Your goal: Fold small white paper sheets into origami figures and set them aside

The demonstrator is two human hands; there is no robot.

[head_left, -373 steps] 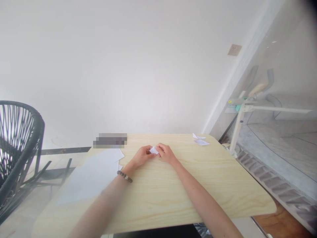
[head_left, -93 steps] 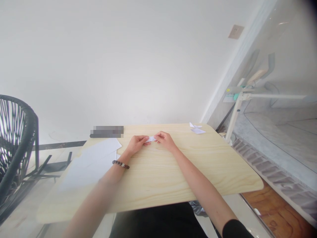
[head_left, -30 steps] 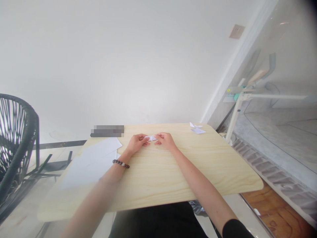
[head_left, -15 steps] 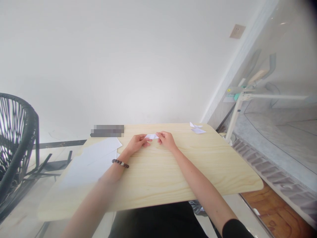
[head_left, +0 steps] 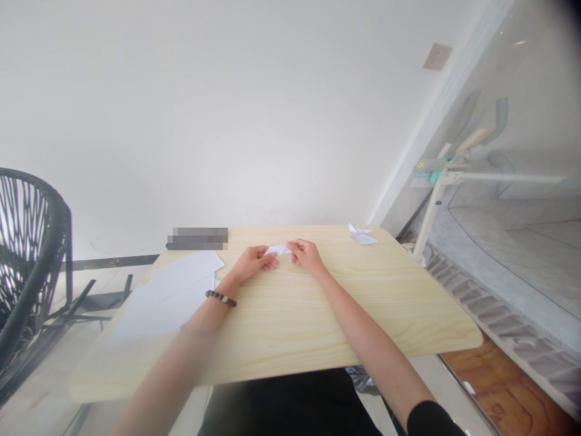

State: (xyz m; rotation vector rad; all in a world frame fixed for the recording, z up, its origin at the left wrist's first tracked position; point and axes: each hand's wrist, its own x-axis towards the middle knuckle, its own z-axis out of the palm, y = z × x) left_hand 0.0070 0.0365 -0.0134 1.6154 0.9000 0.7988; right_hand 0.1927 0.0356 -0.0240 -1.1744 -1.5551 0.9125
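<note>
A small piece of folded white paper point(head_left: 278, 249) is held between my two hands above the middle of the table point(head_left: 290, 327). My left hand point(head_left: 255, 261) pinches its left end, thumb on the near side. On the right end, the thumb and fingers of my right hand point(head_left: 307, 255) are closed. The fingers hide both ends of the paper, and its exact folded shape is too small to make out. A folded white paper figure point(head_left: 363, 237) with pointed tips rests near the far right corner of the table.
White paper sheets point(head_left: 167, 297) lie at the table's left, partly under my left forearm. A blurred-out dark object point(head_left: 197, 239) is at the far left edge. A woven chair point(head_left: 59, 212) stands left. To the right are a white metal frame point(head_left: 431, 218) and a bed-like surface point(head_left: 508, 254).
Both hands stay almost in place on the folded paper. The fingers of my left hand have shifted slightly along its near edge, and the paper is a little more tilted.
</note>
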